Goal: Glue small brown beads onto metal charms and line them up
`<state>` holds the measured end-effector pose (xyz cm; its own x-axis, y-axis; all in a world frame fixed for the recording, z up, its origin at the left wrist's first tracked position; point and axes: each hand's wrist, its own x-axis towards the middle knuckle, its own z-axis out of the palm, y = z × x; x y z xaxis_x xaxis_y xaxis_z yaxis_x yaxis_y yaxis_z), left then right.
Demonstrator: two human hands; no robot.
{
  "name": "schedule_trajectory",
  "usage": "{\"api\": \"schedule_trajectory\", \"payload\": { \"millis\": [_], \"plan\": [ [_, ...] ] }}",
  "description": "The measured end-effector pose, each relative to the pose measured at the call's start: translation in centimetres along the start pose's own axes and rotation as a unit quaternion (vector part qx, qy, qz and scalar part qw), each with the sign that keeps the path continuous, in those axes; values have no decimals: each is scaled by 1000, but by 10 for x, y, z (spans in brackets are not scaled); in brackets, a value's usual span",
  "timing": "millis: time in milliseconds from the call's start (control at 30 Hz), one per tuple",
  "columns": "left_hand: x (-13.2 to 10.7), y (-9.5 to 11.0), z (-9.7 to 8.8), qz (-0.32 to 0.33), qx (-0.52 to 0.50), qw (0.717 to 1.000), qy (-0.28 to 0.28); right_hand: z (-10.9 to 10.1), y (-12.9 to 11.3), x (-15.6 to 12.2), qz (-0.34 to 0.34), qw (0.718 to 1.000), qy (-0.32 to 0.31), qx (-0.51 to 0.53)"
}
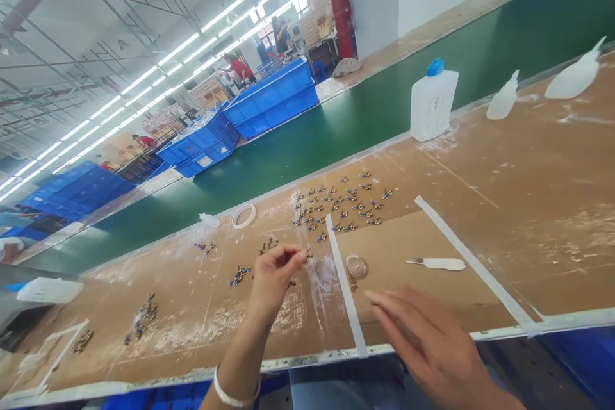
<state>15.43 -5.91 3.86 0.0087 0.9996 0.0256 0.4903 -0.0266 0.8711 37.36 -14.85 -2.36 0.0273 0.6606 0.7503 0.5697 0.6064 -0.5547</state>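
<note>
My left hand (271, 278) is raised over the brown work surface (528, 205), thumb and forefinger pinched together. A tiny dark bit shows at its fingertips, too small to name. To the right, my right hand (432, 339) hovers with fingers stretched out and nothing visible in them. Just beyond its fingertips stands a small clear round dish (356, 266). A knife with a white handle (444, 264) lies further right on a cardboard sheet (394, 243). Many small blue and brass-coloured parts (331, 202) are spread out beyond my hands. Small dark pieces (268, 245) lie behind my left hand.
White tape strips (346, 288) edge the cardboard. A white bottle with blue cap (434, 99) and squeeze bottles (503, 96) stand at the back right. A tape ring (244, 216) lies near the green conveyor belt (288, 147). Blue crates (273, 99) sit beyond; people work far off.
</note>
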Motion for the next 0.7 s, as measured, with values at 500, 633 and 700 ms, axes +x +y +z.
{"api": "schedule_trajectory", "payload": {
  "millis": [500,633,700],
  "plan": [
    [166,35,148,92,112,975,-170,-6,58,-20,-7,988,85,-131],
    [166,41,129,113,118,977,-133,-9,59,-21,-10,987,72,-146],
    [159,41,98,121,122,980,-97,-12,57,-22,-11,987,68,-146]
  ]
}}
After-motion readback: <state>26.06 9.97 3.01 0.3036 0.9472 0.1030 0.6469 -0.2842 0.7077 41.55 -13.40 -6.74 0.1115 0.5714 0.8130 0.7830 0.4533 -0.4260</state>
